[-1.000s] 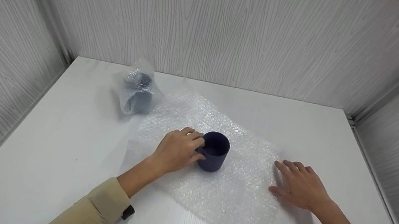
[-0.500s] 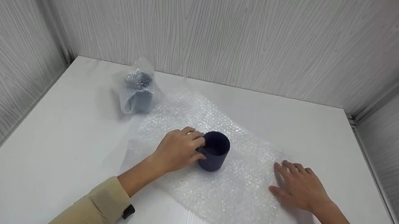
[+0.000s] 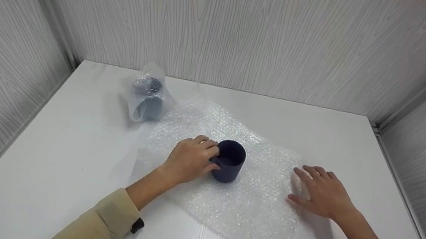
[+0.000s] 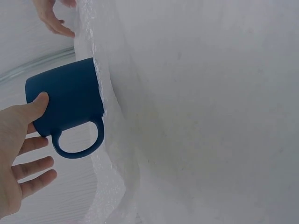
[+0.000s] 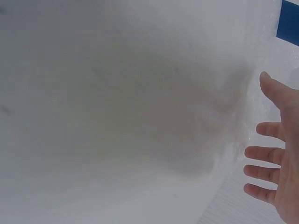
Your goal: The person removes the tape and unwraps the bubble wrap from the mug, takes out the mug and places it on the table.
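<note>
A dark blue mug stands upright on a sheet of bubble wrap in the head view. My left hand pinches the mug's rim between thumb and forefinger, on the side towards the left. In the left wrist view the thumb lies on the mug's wall near the rim, the other fingers are spread, and the handle is free of them. At the sheet's right edge is my right hand, fingers spread and holding nothing. The right wrist view shows its fingers apart, close over the sheet's edge.
Towards the back left, a second mug is wrapped in bubble wrap, next to the sheet's far left corner. The white table is bounded by a back wall and two side walls with grey wood-grain patterns.
My right hand has shifted slightly towards the back of the table, its fingers spreading a little at the sheet's edge. The left hand and the mug have stayed in place.
</note>
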Tool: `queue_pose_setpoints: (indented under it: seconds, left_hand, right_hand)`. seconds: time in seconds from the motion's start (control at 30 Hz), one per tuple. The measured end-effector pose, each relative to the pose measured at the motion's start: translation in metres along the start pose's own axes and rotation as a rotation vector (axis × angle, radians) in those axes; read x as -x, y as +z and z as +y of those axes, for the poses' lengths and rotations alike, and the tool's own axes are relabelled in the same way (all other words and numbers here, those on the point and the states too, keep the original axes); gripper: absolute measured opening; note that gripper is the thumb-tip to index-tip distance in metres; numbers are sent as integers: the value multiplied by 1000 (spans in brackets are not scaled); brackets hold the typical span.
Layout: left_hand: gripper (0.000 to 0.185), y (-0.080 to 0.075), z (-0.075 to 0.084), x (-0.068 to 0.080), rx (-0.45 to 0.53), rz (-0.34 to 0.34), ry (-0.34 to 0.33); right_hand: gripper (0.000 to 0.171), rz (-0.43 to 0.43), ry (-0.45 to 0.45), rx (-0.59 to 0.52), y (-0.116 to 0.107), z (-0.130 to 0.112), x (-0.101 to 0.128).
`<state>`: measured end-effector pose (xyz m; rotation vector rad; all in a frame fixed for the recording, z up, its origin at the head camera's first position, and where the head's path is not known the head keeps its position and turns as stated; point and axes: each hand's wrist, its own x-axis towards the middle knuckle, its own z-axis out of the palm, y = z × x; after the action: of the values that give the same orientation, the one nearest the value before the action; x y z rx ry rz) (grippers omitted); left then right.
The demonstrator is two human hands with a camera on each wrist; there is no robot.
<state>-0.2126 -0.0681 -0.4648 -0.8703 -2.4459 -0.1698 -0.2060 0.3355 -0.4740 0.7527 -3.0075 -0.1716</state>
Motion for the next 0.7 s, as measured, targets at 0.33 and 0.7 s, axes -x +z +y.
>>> queue_pose_setpoints:
  seconds: [0.33,0.7]
  left_hand:
    - [38,-2,0,1,13,3,-1]
    - [36,-3,0,0,22,-10,-8]
  right_hand:
    - [80,91,-51,-60,-19,-16,-20]
    - [82,219,-126,-146,-31,-45,-43]
